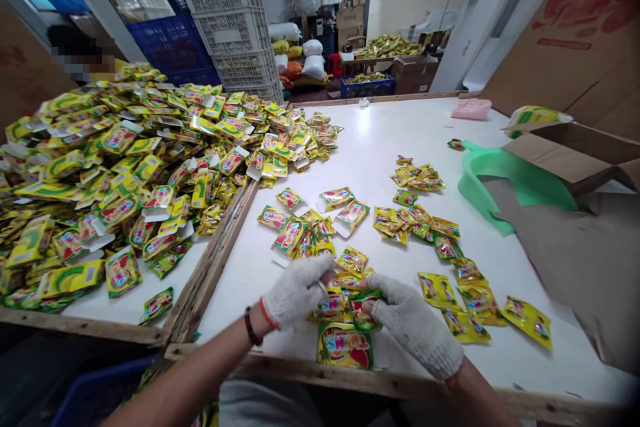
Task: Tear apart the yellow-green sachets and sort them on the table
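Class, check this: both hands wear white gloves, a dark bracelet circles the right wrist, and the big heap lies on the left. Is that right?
Not quite: in the head view, the bracelet is on the left wrist. The left hand and right hand do wear white gloves, and the heap lies on the left.

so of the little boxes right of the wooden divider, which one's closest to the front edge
The yellow-and-green TWINS box with the watermelon picture, right by the wooden front rim; the other boxes there lie farther back.
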A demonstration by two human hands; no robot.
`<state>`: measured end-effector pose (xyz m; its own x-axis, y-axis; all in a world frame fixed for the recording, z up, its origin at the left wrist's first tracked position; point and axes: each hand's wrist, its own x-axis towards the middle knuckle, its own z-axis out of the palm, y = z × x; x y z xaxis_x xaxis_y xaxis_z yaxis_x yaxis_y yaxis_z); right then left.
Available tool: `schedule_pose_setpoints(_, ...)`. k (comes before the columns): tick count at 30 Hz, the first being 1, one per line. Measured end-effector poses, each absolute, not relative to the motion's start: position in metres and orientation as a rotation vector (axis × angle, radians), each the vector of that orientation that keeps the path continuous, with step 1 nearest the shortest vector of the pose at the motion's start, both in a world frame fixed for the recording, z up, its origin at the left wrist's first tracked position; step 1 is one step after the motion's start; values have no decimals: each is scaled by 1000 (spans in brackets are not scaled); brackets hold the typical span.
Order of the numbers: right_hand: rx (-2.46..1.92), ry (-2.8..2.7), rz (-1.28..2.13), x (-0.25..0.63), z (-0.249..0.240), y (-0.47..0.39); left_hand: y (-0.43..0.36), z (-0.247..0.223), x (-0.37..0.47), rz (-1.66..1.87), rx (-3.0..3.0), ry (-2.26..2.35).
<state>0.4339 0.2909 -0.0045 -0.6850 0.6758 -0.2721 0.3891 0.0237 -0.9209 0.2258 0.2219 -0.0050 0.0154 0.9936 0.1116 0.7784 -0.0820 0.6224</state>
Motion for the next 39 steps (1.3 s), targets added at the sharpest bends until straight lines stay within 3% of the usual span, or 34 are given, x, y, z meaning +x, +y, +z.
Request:
schedule_pose_setpoints(4,-1150,-2010,1655,434,-11,290,247,-2,147,100,2500,2079)
schedule_pose_setpoints(9,-1139,-1908,1703,429,-18,288,273,-7,103,-316,2869,1602)
schedule_pose_setpoints(18,-1194,-1756,1759,435,-20,296,257,12,110,-39,2511,1890)
schedule_pose_setpoints(24,-1124,-1784,1715,432,-19,296,267,-2,126,-128,2549,1922)
schedule_pose_setpoints(30,-1240,-1565,1719,447,-20,314,281,23,165,-10,2481,1592)
schedule_pose_setpoints(35,-1351,-1163,1796,460,-34,335,306,29,134,-262,2225,2105)
schedule_pose_setpoints(39,-1371,-1149,1797,463,-49,341,309,17,75,-473,2009,2291)
